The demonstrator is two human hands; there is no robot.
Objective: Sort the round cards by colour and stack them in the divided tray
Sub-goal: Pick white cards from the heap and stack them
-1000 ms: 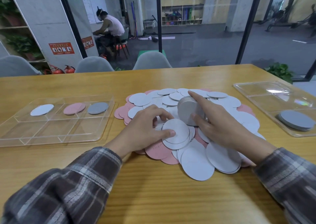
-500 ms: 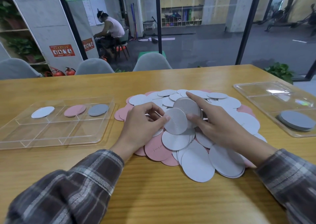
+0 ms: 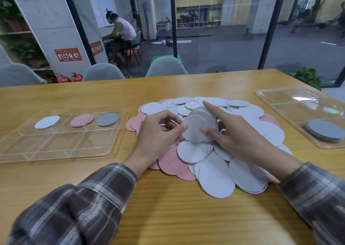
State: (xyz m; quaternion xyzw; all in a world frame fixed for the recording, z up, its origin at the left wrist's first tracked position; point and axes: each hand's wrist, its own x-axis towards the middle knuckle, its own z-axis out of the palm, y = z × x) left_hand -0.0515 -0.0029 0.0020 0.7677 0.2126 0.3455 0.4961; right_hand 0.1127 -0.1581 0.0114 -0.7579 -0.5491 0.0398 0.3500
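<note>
Left hand (image 3: pixel 155 136) raised white card (image 3: pixel 195 130) against stack (image 3: pixel 210 114) gripped in right hand (image 3: pixel 239 136)

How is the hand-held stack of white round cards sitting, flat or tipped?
Tipped up on edge: the stack of white round cards faces the camera, pinched between left hand and right hand.

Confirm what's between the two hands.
Head view: a stack of pale round cards, tipped up above the card pile. The right hand grips it, and the left hand pinches its left edge.
</note>
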